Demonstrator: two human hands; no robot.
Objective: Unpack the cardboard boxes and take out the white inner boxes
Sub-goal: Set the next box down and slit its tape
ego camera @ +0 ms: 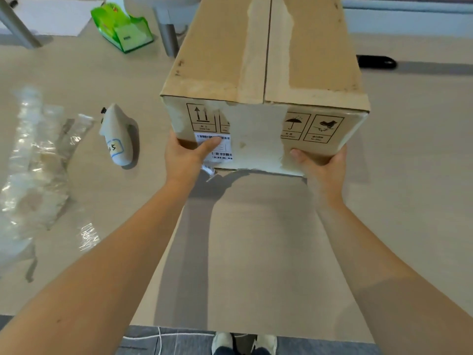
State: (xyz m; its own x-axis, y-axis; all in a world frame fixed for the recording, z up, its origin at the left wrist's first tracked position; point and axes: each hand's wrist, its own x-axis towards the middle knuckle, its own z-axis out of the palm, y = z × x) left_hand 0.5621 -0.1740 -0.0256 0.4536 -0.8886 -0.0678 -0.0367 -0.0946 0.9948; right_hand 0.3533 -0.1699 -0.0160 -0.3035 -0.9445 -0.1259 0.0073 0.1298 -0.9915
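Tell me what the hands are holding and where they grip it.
Both hands, left and right, hold the cardboard box by the lower corners of its near end.

One cardboard box [263,73]; two hands; one green tape dispenser [122,26]; one white labelled object [117,135].

Hidden and cut-off parts

The far end of the cardboard box [263,60] is cut by the top edge. Beyond the thumbs, the fingers of the left hand [186,156] and the right hand [321,162] go under the box and cannot be seen. The small print on the barcode label [217,147] beside the left thumb is too blurred to read.
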